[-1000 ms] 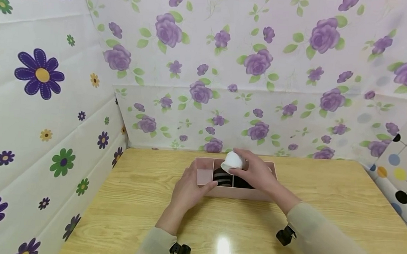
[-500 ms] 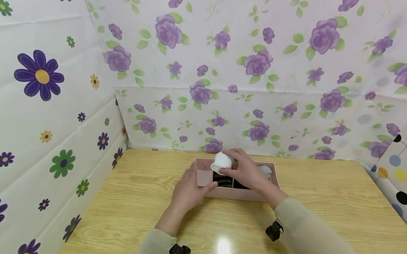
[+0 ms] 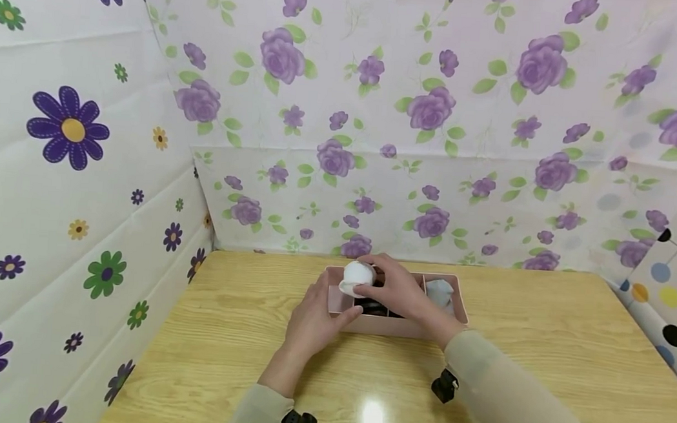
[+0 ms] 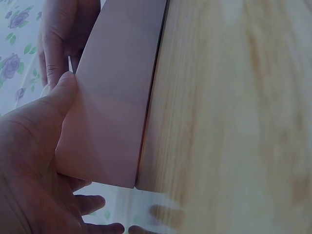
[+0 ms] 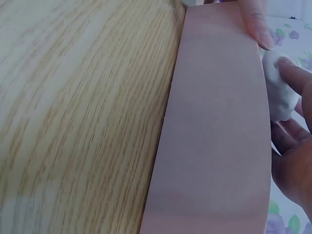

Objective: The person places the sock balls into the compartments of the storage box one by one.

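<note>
A long pink divided storage box [image 3: 389, 326] stands on the table near the back wall. My left hand [image 3: 311, 316] grips its left end, the thumb on the front rim and the fingers round the side, as the left wrist view also shows. Between thumb and fingers my right hand [image 3: 400, 296] pinches a white rolled-up sock [image 3: 358, 276], held above the leftmost compartment. Dark, folded-looking items [image 3: 371, 307] lie in the compartment beside it, partly hidden by the right hand. A grey-blue cloth bundle [image 3: 440, 293] sits in the rightmost compartment.
The box rests on a light wooden table [image 3: 515, 365]. Close behind it rises a white wall covering with purple flowers [image 3: 437, 114]. Another flowered covering [image 3: 64, 220] borders the left side, and a dotted one [image 3: 664, 302] the right.
My right hand has carried the white sock leftward, from over the middle of the box to over its left compartment. The grey-blue bundle has come into sight. My left hand has stayed put.
</note>
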